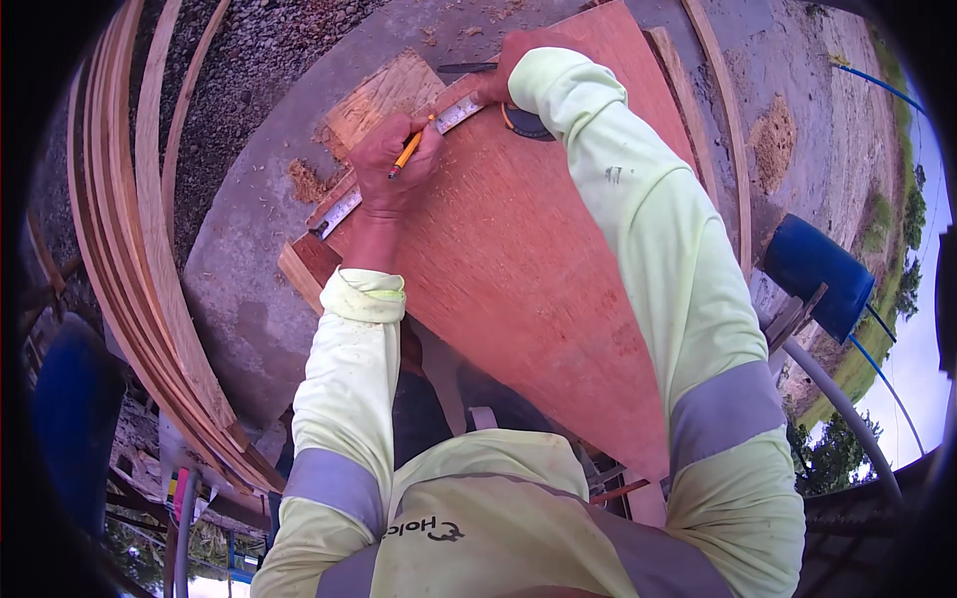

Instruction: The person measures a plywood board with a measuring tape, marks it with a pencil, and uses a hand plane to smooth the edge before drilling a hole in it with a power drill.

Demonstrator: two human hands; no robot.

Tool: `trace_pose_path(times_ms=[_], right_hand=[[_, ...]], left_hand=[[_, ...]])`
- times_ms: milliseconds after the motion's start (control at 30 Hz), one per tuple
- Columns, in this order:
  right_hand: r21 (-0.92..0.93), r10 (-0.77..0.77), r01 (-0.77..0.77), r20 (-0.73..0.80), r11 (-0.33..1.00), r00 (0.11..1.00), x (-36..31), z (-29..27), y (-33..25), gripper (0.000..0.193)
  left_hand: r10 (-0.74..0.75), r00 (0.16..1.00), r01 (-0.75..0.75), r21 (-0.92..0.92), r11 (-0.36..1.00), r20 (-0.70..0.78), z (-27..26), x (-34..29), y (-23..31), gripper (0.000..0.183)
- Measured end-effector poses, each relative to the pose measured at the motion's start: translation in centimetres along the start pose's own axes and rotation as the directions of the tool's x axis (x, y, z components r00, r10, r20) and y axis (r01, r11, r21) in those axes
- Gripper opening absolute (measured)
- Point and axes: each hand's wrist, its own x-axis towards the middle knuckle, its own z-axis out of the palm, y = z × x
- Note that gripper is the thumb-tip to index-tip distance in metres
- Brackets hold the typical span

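On the plywood sheet (518,249):
Left hand (399,159): fingers pinched a pencil (407,151) against the ruler (399,164).
Right hand (513,65): fingers pressed flat, steadying the ruler's far end.
Advice: keep ruler pinned, pencil tight to its edge.

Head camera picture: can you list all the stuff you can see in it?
board: one, reddish, tilted across the middle
ruler: one, silver, along the board's upper left edge
pencil: one, orange, in the left hand
offcut: one, pale, above the ruler
sawdust: small brown piles, on the slab
strips: many, pale, curved at left
barrel: one, blue, at right
slab: one, grey, under the board
left hand: holds the pencil over the ruler
right hand: presses the ruler's far end
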Motion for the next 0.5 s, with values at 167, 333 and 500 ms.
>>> trace_pose_path(times_ms=[167,333,500], right_hand=[[0.022,-0.052,0.053,-0.03,0.998,0.998,0.17,0.08,0.31,0.06],[0.04,-0.027,0.028,-0.009,0.999,1.0,0.46,0.3,0.31,0.059],[0.038,-0.019,0.018,0.019,0.999,1.0,0.28,-0.12,0.31,0.058]], left_hand=[[-0.022,0.999,0.021,0.026,0.999,0.04,0.17,-0.17,-0.43,0.006],[-0.036,0.998,0.032,0.067,0.997,0.053,0.27,-0.15,-0.48,0.007],[-0.033,0.999,0.031,0.062,0.998,0.038,0.24,-0.09,-0.52,0.007]])
